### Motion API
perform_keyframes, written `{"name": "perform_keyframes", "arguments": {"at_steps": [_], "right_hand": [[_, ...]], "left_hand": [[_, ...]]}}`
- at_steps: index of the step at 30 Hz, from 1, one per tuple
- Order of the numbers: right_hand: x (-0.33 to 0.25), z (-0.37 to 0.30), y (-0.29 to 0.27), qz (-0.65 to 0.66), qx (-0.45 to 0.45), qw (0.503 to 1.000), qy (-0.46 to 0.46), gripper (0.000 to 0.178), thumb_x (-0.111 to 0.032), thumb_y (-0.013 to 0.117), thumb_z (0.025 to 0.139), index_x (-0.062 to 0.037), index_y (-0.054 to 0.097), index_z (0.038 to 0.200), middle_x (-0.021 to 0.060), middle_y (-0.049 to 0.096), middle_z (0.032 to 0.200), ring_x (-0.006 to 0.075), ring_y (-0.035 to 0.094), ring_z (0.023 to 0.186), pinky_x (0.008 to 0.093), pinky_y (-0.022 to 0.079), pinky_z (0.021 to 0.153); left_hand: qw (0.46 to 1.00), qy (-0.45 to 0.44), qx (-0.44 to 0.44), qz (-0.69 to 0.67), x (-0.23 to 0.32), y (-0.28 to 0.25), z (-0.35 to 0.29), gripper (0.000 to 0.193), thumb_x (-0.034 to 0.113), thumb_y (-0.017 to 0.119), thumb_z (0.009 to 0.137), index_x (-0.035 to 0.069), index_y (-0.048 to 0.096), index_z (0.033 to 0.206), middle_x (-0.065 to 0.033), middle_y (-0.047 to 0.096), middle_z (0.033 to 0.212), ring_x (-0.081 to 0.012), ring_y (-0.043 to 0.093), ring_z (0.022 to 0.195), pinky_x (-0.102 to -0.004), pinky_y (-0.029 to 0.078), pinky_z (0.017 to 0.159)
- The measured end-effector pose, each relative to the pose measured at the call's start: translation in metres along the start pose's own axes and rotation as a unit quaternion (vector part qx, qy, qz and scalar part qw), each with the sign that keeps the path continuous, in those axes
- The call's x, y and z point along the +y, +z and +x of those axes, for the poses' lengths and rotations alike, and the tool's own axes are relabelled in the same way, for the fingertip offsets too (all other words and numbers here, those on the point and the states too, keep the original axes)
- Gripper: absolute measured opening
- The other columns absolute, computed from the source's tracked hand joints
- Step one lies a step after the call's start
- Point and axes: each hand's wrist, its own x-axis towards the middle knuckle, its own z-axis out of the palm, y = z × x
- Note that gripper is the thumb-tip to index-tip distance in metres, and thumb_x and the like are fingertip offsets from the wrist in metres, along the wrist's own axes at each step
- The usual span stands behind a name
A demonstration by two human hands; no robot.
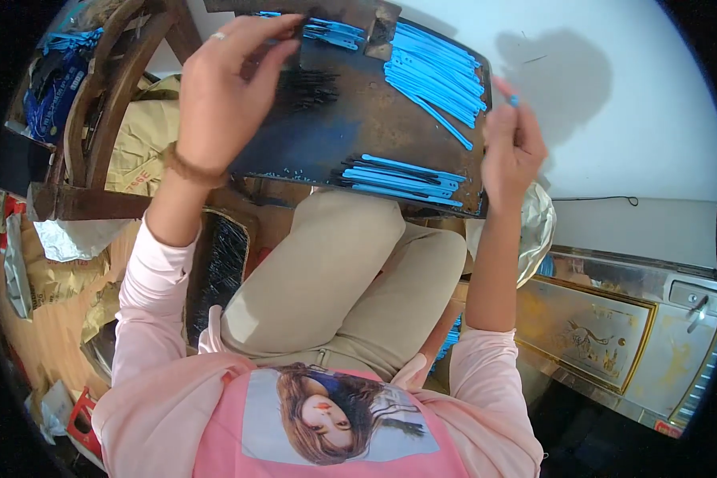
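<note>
My left hand (235,88) is raised over the far left part of a worn dark work board (366,119). Its fingers and thumb curl toward a dark shape at their tips, too blurred to name. My right hand (514,151) is closed at the board's right edge, pinching a small blue plastic piece (514,100) that shows only as a tip. Between the hands lies a fanned pile of long, flat blue plastic strips (430,68). A smaller bundle of blue and black strips (402,179) rests along the near edge, and thin black pieces (307,88) lie beside my left hand.
More blue strips (331,33) lie at the far edge by a dark metal block (381,30). A wooden chair frame (127,88) and brown paper sacks (139,143) stand at left. A black-lined box (215,263) is beside my legs. A decorated cabinet (589,334) stands at right.
</note>
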Motion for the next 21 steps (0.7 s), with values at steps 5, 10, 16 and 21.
{"name": "perform_keyframes", "arguments": {"at_steps": [5, 10, 16, 21], "right_hand": [[-0.019, 0.004, 0.032, -0.075, -0.131, 0.984, 0.099, 0.024, -0.014, 0.058, 0.093, -0.0054, 0.067, 0.113, -0.0027, 0.063, 0.084, 0.0012, 0.038, 0.064, 0.0180, 0.034, 0.056], [-0.010, 0.009, 0.060, -0.072, -0.181, 0.981, 0.015, 0.025, -0.017, 0.062, 0.092, -0.0007, 0.067, 0.110, 0.0017, 0.065, 0.085, 0.0059, 0.051, 0.074, 0.0216, 0.045, 0.071], [-0.006, 0.021, 0.081, -0.044, -0.168, 0.984, -0.025, 0.024, -0.017, 0.063, 0.092, -0.0004, 0.067, 0.108, 0.0006, 0.062, 0.079, 0.0053, 0.049, 0.071, 0.0204, 0.043, 0.067], [-0.004, 0.024, 0.092, 0.003, -0.169, 0.985, -0.030, 0.023, -0.017, 0.063, 0.092, 0.0002, 0.066, 0.107, -0.0027, 0.056, 0.074, 0.0040, 0.044, 0.068, 0.0195, 0.039, 0.060]], "left_hand": [[0.977, -0.106, 0.022, -0.185, 0.007, 0.035, -0.004, 0.018, -0.002, 0.061, 0.088, -0.004, 0.062, 0.106, -0.0071, 0.069, 0.094, -0.0127, 0.067, 0.089, -0.0219, 0.051, 0.075], [0.971, -0.134, 0.036, -0.193, 0.016, 0.056, -0.007, 0.015, 0.002, 0.067, 0.083, 0.000, 0.065, 0.098, -0.0087, 0.069, 0.088, -0.0169, 0.071, 0.077, -0.0230, 0.052, 0.062], [0.965, -0.153, 0.020, -0.213, 0.011, 0.063, -0.011, 0.013, 0.000, 0.064, 0.084, -0.001, 0.064, 0.097, -0.0093, 0.069, 0.087, -0.0183, 0.071, 0.078, -0.0233, 0.053, 0.061], [0.966, -0.134, 0.022, -0.220, 0.007, 0.067, -0.014, 0.013, -0.001, 0.064, 0.083, -0.001, 0.064, 0.096, -0.0102, 0.070, 0.084, -0.0196, 0.071, 0.078, -0.0249, 0.053, 0.061]]}}
